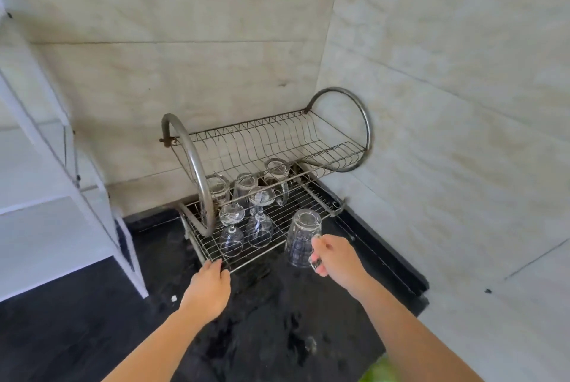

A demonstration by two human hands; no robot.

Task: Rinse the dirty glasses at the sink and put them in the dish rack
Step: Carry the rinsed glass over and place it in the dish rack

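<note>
Glass mug (302, 238): upside down, in the air at the dish rack's (311, 196) front-right edge.
Right grip (334, 258): closed round the mug's handle.
Left grip (209, 284): fingertips on the rack's front rim; whether it clasps, cannot tell.
Risk: set this near the edge, the mug may tip onto the wet worktop (262, 320).

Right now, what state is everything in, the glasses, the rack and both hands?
Glass mug: upside down, held by its handle at the rack's front right edge.
Right hand: grips the mug's handle.
Left hand: fingers curled over the rack's front rail.
Wine glasses: two, upside down on the lower shelf, front.
Back glasses: three, upside down behind them.
Dish rack: upright on the dark counter.
</note>
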